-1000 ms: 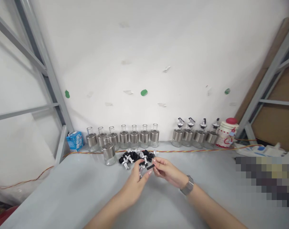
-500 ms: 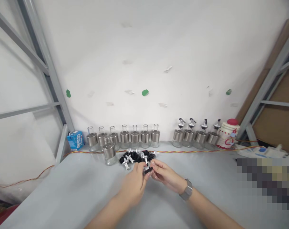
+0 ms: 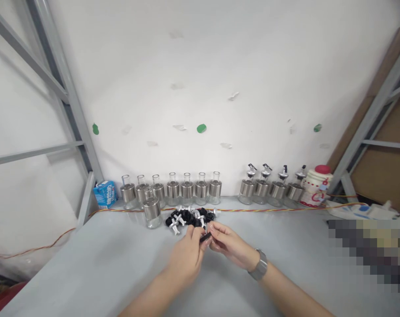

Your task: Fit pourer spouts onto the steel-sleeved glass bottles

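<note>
Between the fingertips of both hands is a small black bottle pourer part [image 3: 205,237], mostly covered by the fingers. My left hand [image 3: 188,253] pinches it from the left, fingers bent round it. From the right, my right hand [image 3: 231,246] grips its other end with thumb and fingers closed. Just beyond the hands lies a loose pile of black and silver-white pourer parts [image 3: 187,216]. A glass bottle with a steel sleeve [image 3: 151,209] and no spout stands left of the pile.
Several open glass bottles [image 3: 172,189] line the wall. Several bottles topped with pourers [image 3: 262,188] stand at right, beside a white and red jar [image 3: 315,187]. A blue carton [image 3: 105,194] sits at left. A twisted red-yellow wire [image 3: 239,210] crosses the grey table [image 3: 97,264].
The fingers have shifted slightly around the pourer part, and less of its silvery portion shows. Both hands stay in nearly the same place; the pile and bottles look unchanged.
</note>
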Motion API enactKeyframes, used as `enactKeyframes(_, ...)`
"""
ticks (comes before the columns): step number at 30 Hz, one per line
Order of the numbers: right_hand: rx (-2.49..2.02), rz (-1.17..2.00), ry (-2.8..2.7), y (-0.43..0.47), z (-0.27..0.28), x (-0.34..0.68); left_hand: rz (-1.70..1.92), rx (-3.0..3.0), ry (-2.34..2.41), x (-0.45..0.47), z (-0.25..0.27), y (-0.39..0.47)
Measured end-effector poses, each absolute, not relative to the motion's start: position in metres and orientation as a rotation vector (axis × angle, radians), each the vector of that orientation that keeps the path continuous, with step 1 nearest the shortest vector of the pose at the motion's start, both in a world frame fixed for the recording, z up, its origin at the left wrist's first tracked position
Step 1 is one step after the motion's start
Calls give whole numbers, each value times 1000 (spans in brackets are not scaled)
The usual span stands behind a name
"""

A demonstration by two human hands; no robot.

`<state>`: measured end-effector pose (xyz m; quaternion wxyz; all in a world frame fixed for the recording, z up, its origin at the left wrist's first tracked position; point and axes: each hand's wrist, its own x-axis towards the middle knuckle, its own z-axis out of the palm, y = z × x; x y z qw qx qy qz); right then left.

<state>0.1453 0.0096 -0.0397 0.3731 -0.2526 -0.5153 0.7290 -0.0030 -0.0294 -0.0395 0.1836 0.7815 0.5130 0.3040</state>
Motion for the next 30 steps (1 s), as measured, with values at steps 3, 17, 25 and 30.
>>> enactKeyframes(3, -634, 1885, -1308, 9, -41, 145, 865, 2197, 1438, -3, -40, -29)
enactKeyframes(17, -637, 1736, -1214, 8, -41, 138, 1076, 2002, 1235, -3, -50, -30)
enactKeyframes(25, -644, 1723, -1150, 4, -44, 133, 1253, 1939, 1134, 1, -53, -31)
enactKeyframes(30, -645, 1735, -1113, 0, -38, 133, 1312, 2039, 1125, -2, -51, -32)
